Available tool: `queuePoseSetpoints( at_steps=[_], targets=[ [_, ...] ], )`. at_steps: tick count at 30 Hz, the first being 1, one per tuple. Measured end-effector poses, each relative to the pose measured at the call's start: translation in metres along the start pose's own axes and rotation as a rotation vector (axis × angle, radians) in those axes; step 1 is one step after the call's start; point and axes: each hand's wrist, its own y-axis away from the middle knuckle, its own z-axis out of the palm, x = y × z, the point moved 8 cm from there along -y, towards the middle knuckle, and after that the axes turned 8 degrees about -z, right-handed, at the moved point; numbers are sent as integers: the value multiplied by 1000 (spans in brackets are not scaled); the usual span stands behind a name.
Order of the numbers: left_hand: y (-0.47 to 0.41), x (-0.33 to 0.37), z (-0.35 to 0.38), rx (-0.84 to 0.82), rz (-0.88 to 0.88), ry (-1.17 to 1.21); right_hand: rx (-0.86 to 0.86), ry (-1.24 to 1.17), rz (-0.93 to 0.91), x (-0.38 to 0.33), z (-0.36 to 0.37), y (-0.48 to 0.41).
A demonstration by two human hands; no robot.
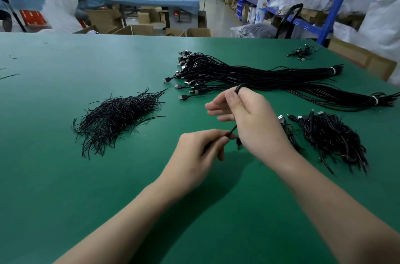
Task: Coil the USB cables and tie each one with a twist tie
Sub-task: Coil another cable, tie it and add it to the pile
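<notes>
since the right hand (249, 118) has a cable (239, 88) bunched up inside it, the step now looks like tying it, so the good way is to squeeze the loops tight so none slip out, put the thin strand (233, 130) round the middle of the bunch, and turn its ends round each other until snug. the right hand is up above the counter (65, 177), its thumb and first finger pinching the top of the cable, where a small black bend peeks out; its other fingers stick out loose to the left. most of the cable hides behind this hand, and a plug (238, 145) hangs down under it. the left hand (201, 151) is lower and just beside it, curled, pinching the end of the thin strand. i cannot tell if that strand is a twist tie or the tail of the cable. the pile of twist ties (116, 118) lies to the left on the counter, the long loose cables (249, 75) lie behind the hands, and a heap of bunched cables (331, 140) sits on the right.
</notes>
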Motion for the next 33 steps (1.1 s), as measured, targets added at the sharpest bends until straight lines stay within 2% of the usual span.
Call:
queuePoseSetpoints(
  at_steps=[3, 6, 9, 13, 15, 23, 25, 29, 33],
  targets=[
    [1, 12, -10, 46, 96, -163, -137, 445, -74, 4, 0, 1],
    [1, 17, -20, 95, 165, -286, -332, 708, -15, 18, 6, 12],
    [2, 24, -30, 108, 241, -348, -498, 524, 169, 32, 8, 28],
    [4, 29, -30, -40, 297, -212, -783, 171, 312, 34, 15, 50],
    [6, 33, -28, -59, 327, -194, -842, 53, 360, 32, 14, 57],
    [8, 32, -32, 41, 341, -268, -937, -111, 420, 32, 14, 73],
    [9, 35, -30, 25, 377, -360, -914, -125, 428, 36, 15, 75],
    [17, 49, -17, -5, 559, -585, -886, -102, 452, 47, 13, 79],
    [18, 53, -11, -69, 553, -609, -893, -179, 476, 46, 13, 82]
  ],
)
